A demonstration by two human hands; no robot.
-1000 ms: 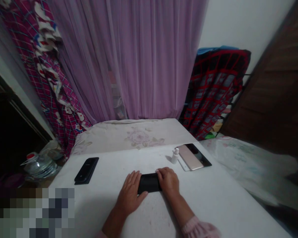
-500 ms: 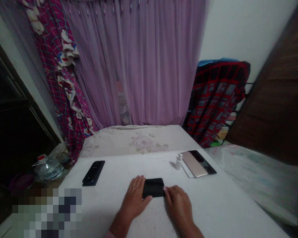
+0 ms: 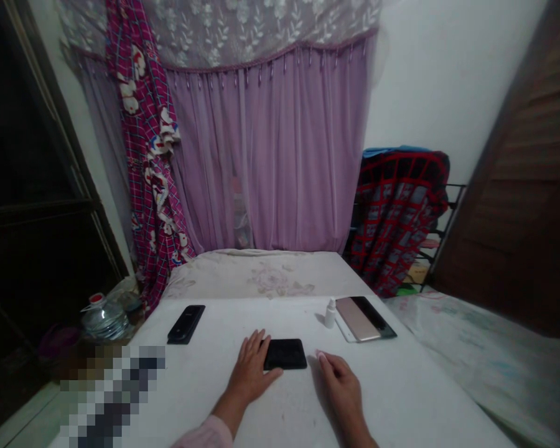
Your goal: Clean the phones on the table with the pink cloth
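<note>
A black smartphone (image 3: 284, 354) lies flat on the white table, its dark screen facing up. My left hand (image 3: 251, 367) is at its left end, the fingers along the left edge and the thumb by the near edge, steadying it between them. My right hand (image 3: 343, 382) is a short way right of the phone, apart from it, its fingers curled in a pinch. Something small and pale shows at those fingertips; I cannot make out what it is.
A small white bottle (image 3: 330, 314) stands beside a gold phone (image 3: 358, 318) and other flat devices at the right. Another dark phone (image 3: 186, 323) lies at the left. A large water jug (image 3: 105, 320) is beyond the table's left side.
My right hand has moved away from the phone's right edge, leaving a gap. My left hand stays at the phone. The camera view has tilted up, showing more curtain.
</note>
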